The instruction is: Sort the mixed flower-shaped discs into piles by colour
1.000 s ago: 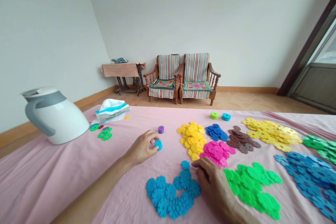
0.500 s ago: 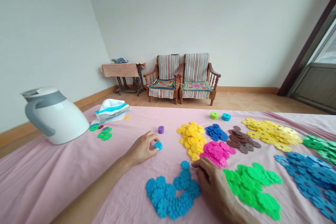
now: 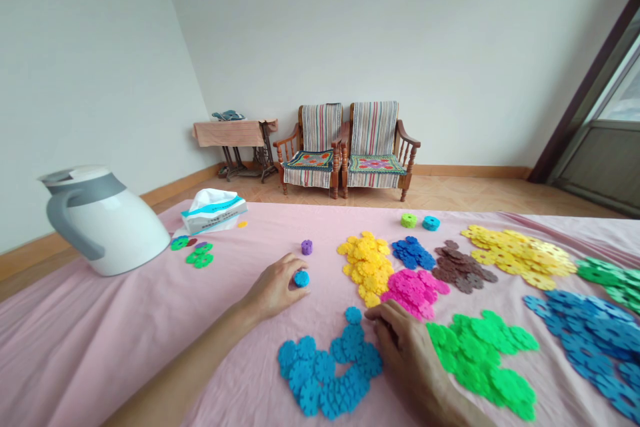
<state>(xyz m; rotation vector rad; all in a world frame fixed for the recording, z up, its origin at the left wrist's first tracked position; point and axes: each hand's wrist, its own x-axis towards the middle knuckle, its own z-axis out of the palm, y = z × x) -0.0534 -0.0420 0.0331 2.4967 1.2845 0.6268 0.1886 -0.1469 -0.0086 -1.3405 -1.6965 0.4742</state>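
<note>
My left hand (image 3: 275, 285) curves around a small stack of blue flower discs (image 3: 301, 279) on the pink cloth, its thumb and index finger apart at the stack's near and far sides. A purple stack (image 3: 307, 247) stands just beyond. My right hand (image 3: 400, 340) rests on the cloth with bent fingers, between the loose blue discs (image 3: 325, 373) and the bright green discs (image 3: 485, 353). Its index fingertip is close to a single blue disc (image 3: 353, 315); whatever lies under its fingers is hidden. Pink discs (image 3: 414, 290) and yellow discs (image 3: 367, 267) lie beyond that hand.
A white kettle (image 3: 120, 227) and a tissue pack (image 3: 214, 211) stand at the left. Small green (image 3: 409, 220) and blue (image 3: 431, 223) stacks sit at the back. Dark blue, brown, yellow, green and blue piles spread rightward. Two chairs (image 3: 375, 153) stand beyond the table.
The thumb and index finger of my left hand have spread a little, and the small blue stack now sits flat between them. My right hand has stayed in place.
</note>
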